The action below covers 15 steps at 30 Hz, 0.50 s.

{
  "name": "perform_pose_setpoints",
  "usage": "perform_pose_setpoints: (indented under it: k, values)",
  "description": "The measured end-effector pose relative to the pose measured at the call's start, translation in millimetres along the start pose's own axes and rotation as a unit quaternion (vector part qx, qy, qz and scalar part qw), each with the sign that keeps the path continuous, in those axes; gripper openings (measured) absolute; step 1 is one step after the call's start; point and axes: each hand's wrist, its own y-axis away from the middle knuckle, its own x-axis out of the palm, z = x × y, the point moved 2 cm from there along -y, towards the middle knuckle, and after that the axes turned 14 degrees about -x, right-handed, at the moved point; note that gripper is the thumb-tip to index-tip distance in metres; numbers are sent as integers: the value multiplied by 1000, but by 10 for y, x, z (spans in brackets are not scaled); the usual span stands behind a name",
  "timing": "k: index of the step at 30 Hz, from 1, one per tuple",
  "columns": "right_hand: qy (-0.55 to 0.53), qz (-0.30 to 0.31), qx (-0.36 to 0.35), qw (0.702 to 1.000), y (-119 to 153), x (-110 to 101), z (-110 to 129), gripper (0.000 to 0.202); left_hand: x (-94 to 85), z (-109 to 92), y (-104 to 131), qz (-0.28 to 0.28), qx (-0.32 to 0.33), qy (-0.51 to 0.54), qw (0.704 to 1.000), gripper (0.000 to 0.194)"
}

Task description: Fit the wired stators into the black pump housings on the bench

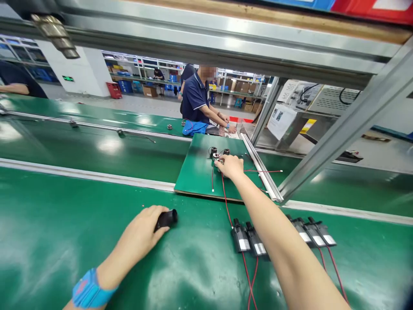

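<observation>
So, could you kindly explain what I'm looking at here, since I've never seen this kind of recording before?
This is a single picture from a camera worn on a person's head, looking forward and down at their own two bare hands over a green workbench. The left hand, with a blue wristband on that arm, grips a small black cylindrical part. The right hand reaches forward to small black parts with red wires lying on a green board. Near the right forearm lie several black motor-like units with red leads. Across the line, another person in a dark shirt works at their own station.
</observation>
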Motion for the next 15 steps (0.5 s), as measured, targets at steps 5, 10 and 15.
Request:
perform_pose_setpoints:
  k: [5, 10, 15]
  values:
    - [28, 50, 41, 998, -354, 138, 43, 35, -13, -203, 154, 84, -53, 334, 937, 38]
    - [21, 23, 47, 998, -377, 200, 75, 37, 71, -334, 230, 237, -126, 687, 675, 60]
    - [-33, -61, 30, 997, -166, 135, 27, 37, 143, -436, 322, 301, -131, 774, 541, 78]
